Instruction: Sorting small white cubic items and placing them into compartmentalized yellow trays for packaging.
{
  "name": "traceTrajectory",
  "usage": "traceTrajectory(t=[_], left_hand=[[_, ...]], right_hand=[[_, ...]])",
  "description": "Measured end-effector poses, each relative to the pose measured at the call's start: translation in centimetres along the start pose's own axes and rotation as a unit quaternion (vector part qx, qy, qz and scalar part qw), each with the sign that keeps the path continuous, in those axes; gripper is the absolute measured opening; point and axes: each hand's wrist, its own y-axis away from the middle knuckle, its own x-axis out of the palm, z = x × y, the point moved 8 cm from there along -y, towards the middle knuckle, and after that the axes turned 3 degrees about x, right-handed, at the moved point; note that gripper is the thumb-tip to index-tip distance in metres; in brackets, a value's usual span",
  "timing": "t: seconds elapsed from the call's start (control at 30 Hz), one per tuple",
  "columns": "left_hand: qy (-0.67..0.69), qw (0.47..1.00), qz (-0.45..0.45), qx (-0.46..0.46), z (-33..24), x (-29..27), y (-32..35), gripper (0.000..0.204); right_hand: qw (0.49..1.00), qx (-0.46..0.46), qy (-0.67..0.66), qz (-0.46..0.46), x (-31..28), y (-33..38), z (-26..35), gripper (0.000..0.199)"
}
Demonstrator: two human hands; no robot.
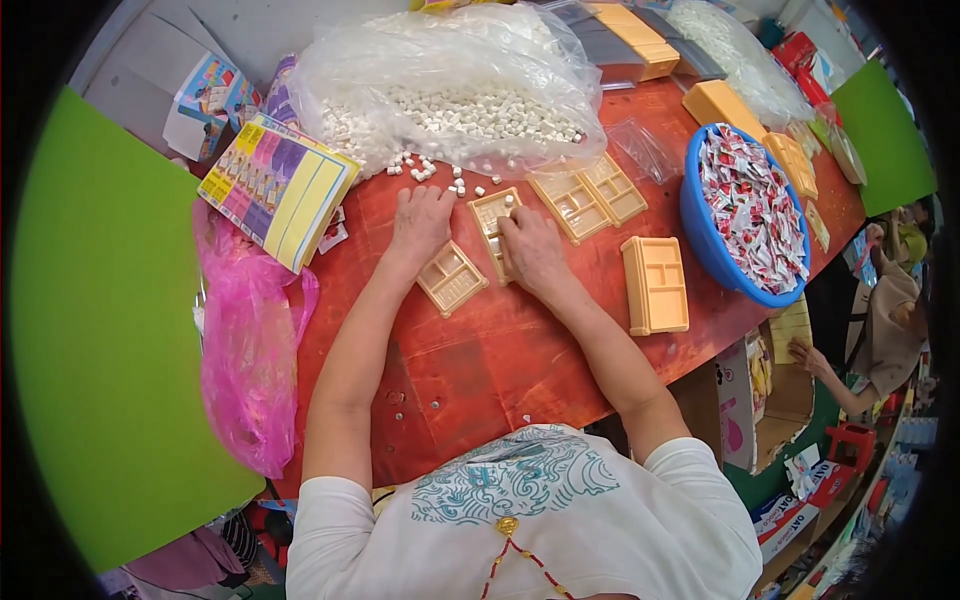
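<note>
My left hand (pixel 421 222) rests on the red table, its fingers slightly apart just short of some loose small white cubes (pixel 421 170); nothing shows in it. Below its wrist is a shallow peach plastic tray with compartments (pixel 451 283). Over the side of a second such tray (pixel 488 212), my right hand (pixel 533 248) has its fingers bent and drawn together; whatever is between them is hidden. A single white cube (pixel 509 200) shows at the far end of that tray, beside the right fingertips. Two joined trays (pixel 588 198) lie beyond the right hand.
A clear bag of white cubes (pixel 470 115) spans the back. Right stand stacked peach trays (pixel 656 286) and a blue basin (pixel 692 205) of small printed packets. Yellow-purple printed sheets (pixel 280 190) and a pink plastic bag (pixel 245 350) lie left. Another person's hand (pixel 808 355) is at far right.
</note>
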Motion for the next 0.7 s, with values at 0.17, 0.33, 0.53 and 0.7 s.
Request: traceTrajectory(t=[0.17, 0.33, 0.53, 0.7], left_hand=[[0.135, 0.987, -0.04, -0.078, 3.2, -0.8, 1.1, 0.01], [0.265, 0.953, -0.093, -0.115, 2.5, -2.2, 1.5, 0.007], [0.218, 0.969, -0.081, -0.087, 0.6, -3.0, 1.9, 0.013], [0.205, 0.969, -0.073, -0.121, 4.2, -1.7, -1.2, 0.016]], right_hand=[[0.999, -0.003, -0.018, 0.05, 1.3, -0.3, 2.0, 0.013], [0.997, -0.037, -0.037, 0.052, 1.9, -0.4, 4.3, 0.012], [0.986, -0.026, -0.166, -0.011, 0.6, -2.8, 3.5, 0.014], [0.993, 0.033, -0.105, 0.051, 4.8, -9.4, -2.7, 0.02]])
